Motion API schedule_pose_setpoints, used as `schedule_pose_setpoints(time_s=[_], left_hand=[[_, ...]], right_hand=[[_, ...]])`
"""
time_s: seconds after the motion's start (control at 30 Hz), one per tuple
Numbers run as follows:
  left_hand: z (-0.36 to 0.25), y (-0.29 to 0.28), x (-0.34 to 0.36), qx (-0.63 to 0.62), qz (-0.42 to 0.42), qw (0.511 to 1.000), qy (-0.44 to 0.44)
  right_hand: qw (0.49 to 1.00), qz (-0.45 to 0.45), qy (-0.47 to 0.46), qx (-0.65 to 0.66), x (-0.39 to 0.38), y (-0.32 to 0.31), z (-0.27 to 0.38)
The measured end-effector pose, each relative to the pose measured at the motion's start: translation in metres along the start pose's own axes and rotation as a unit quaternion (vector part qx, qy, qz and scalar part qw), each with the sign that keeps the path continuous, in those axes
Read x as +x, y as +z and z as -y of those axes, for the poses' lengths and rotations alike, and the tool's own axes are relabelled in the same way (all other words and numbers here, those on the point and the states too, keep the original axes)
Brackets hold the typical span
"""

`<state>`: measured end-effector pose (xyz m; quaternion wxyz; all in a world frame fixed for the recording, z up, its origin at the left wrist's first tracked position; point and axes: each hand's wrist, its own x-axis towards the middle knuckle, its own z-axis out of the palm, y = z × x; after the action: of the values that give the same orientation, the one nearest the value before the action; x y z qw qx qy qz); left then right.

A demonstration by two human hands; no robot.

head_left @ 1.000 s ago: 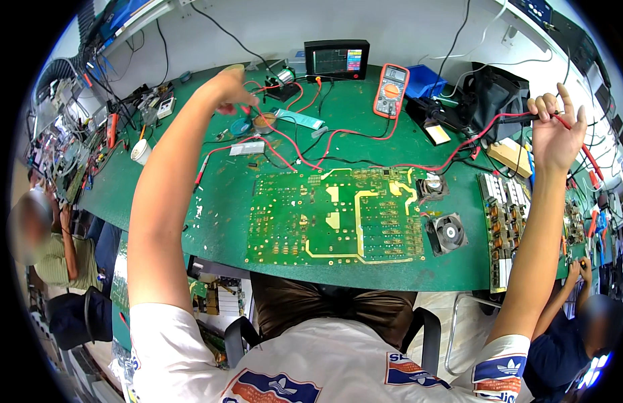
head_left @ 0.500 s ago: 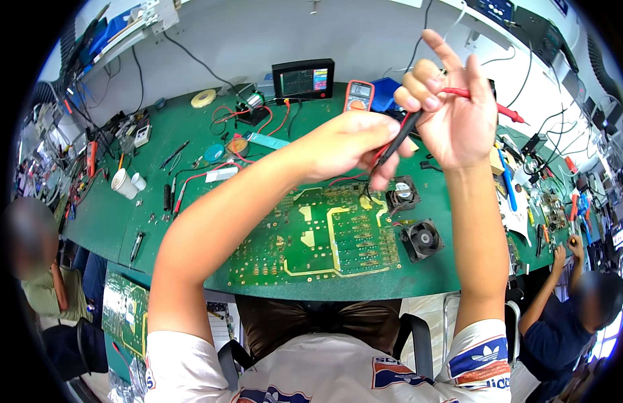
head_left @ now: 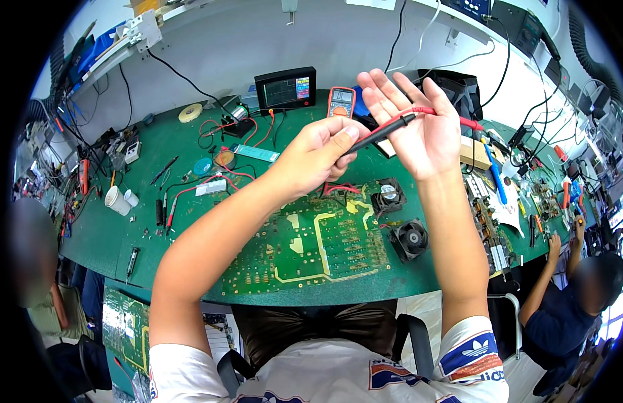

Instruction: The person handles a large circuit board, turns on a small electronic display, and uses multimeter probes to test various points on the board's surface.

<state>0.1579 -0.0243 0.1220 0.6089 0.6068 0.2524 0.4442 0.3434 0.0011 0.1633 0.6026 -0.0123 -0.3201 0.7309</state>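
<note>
Black probe [head_left: 385,132], clamped in the left hand's [head_left: 327,153] closed fingers, stood aslant in the air. The right hand's [head_left: 422,142] fingers were spread, the red probe [head_left: 471,124] crossing its palm. Both seemed light, stiff, smooth — best held mid-handle — above the worktop [head_left: 103,236], between its back edge and the circuit board [head_left: 305,250].

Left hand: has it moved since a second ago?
Yes, to the right. Judged against the black screen unit on the bench, the left hand was left of it a second ago and is now to its right, lower in the picture.
</note>
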Motion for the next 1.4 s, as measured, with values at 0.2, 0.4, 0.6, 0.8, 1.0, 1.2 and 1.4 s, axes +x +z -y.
schedule_pose_setpoints(time_s=[0.2, 0.4, 0.6, 0.8, 1.0, 1.2, 1.4], left_hand=[[-0.009, -0.024, -0.009, -0.019, 0.088, 0.994, -0.067], [-0.018, -0.04, -0.014, 0.016, 0.076, 0.996, 0.034], [-0.013, -0.061, -0.02, 0.075, -0.015, 0.995, 0.067], [-0.023, -0.074, -0.027, 0.145, -0.101, 0.972, 0.153], [-0.039, -0.064, -0.046, 0.17, -0.151, 0.962, 0.15], [-0.063, -0.103, -0.061, 0.224, -0.168, 0.954, 0.112], [-0.072, -0.14, -0.07, 0.143, -0.288, 0.934, 0.152]], right_hand=[[0.994, 0.029, 0.089, -0.058, 0.005, -0.018, 0.015], [0.988, 0.053, 0.096, -0.106, 0.022, -0.033, 0.001], [0.991, 0.041, 0.099, -0.075, 0.03, -0.021, -0.022], [0.975, 0.048, 0.173, -0.13, 0.024, -0.004, -0.077], [0.877, 0.122, 0.156, -0.439, 0.036, 0.033, -0.133], [0.824, 0.231, 0.231, -0.463, 0.068, 0.05, -0.157], [0.836, 0.258, 0.36, -0.323, 0.082, 0.07, -0.182]])
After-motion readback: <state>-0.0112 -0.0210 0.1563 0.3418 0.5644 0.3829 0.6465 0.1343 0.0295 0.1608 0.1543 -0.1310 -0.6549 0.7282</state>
